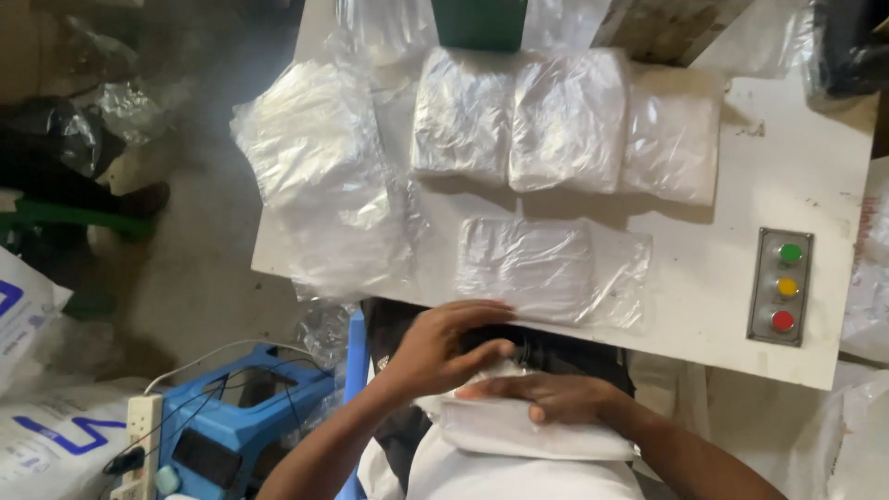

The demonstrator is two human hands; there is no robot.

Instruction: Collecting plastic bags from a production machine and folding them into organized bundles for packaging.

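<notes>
White folded bundle (pixel 528 428) lies on the person's lap, below the table (pixel 704 306) edge. Looks soft, light, limp, likely slippery; best taken flat from both sides. Right hand (pixel 556 396) presses flat on top, fingers spread. Left hand (pixel 444 347) curls over its upper edge, pinching loosely. Clear plastic packet (pixel 546 268) lies on the table just beyond.
</notes>
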